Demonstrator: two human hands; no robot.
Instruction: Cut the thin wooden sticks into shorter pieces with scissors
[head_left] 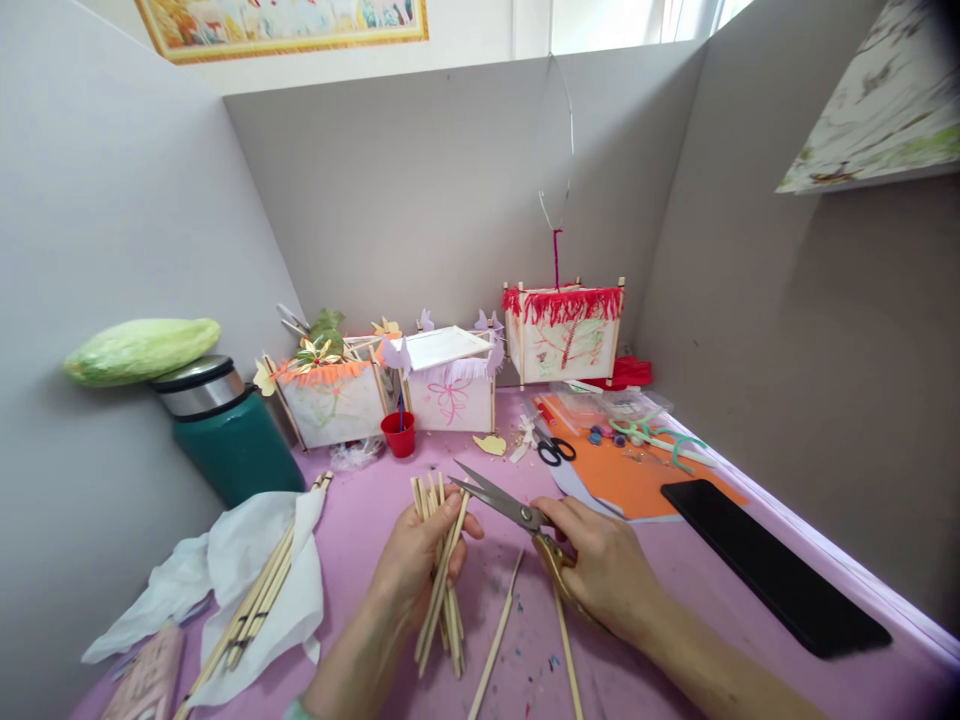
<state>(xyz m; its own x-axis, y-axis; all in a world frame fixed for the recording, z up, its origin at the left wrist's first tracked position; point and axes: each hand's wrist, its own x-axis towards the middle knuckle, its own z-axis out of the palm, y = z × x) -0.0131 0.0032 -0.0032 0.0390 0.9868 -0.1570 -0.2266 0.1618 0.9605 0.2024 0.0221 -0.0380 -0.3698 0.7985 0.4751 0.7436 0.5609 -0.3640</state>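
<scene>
Well left of the red pot, a pale green gourd lies over the lid of a teal bottle. Nearer me than the pot, at far left, is a pink case; any marking on it is too blurred to read. Between it and the pot, thin sticks lie on white tissue. An orange-fringed box stands just left of the pot.

In front of the pot and slightly right, my left hand is closed around a bundle of pale sticks. Behind, a purple-fringed box stands just right of the pot.

Farther right of the pot, my right hand grips brass-handled scissors, blades parted by the bundle's upper ends. Two loose sticks lie below on the purple table. Well right of the pot is a black slab.
</scene>
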